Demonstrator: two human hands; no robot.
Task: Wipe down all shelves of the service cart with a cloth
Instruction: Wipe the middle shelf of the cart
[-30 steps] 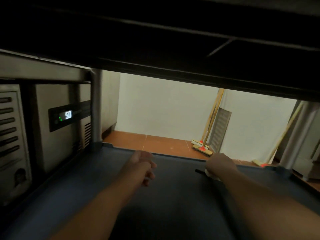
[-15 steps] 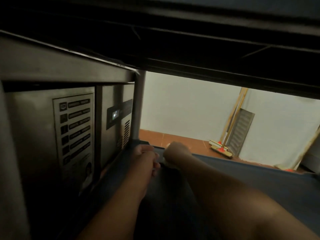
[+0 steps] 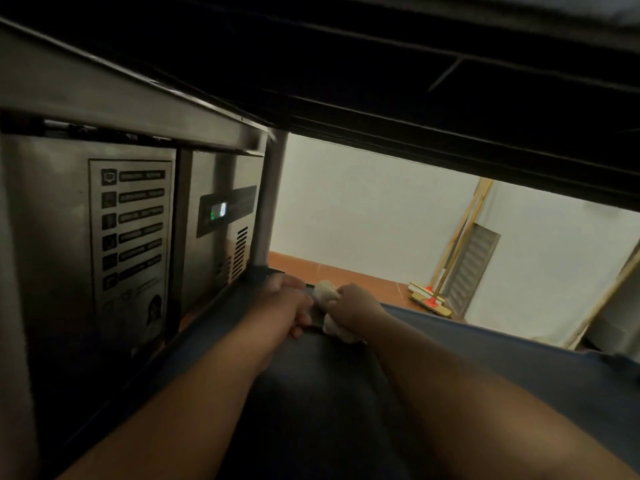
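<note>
I look along the dark blue lower shelf (image 3: 519, 368) of the service cart, under the black underside of the shelf above (image 3: 415, 81). My right hand (image 3: 356, 308) grips a crumpled white cloth (image 3: 327, 292) and presses it on the shelf at its far left corner. Right beside it, by the corner post (image 3: 270, 202), my left hand (image 3: 287, 303) rests on the shelf with its fingers curled. I see nothing held in it. A thin dark strip lies between the two hands.
A steel refrigerated counter (image 3: 138, 220) with a lit display (image 3: 218, 209) stands close against the cart's left side. Beyond the far rim are an orange tile floor (image 3: 329, 271), a white wall, leaning brooms (image 3: 429, 299) and a grey louvred panel (image 3: 474, 268).
My right hand has swept the cloth leftwards along the far edge to the left corner, next to my left hand. My view has turned left and moved closer.
</note>
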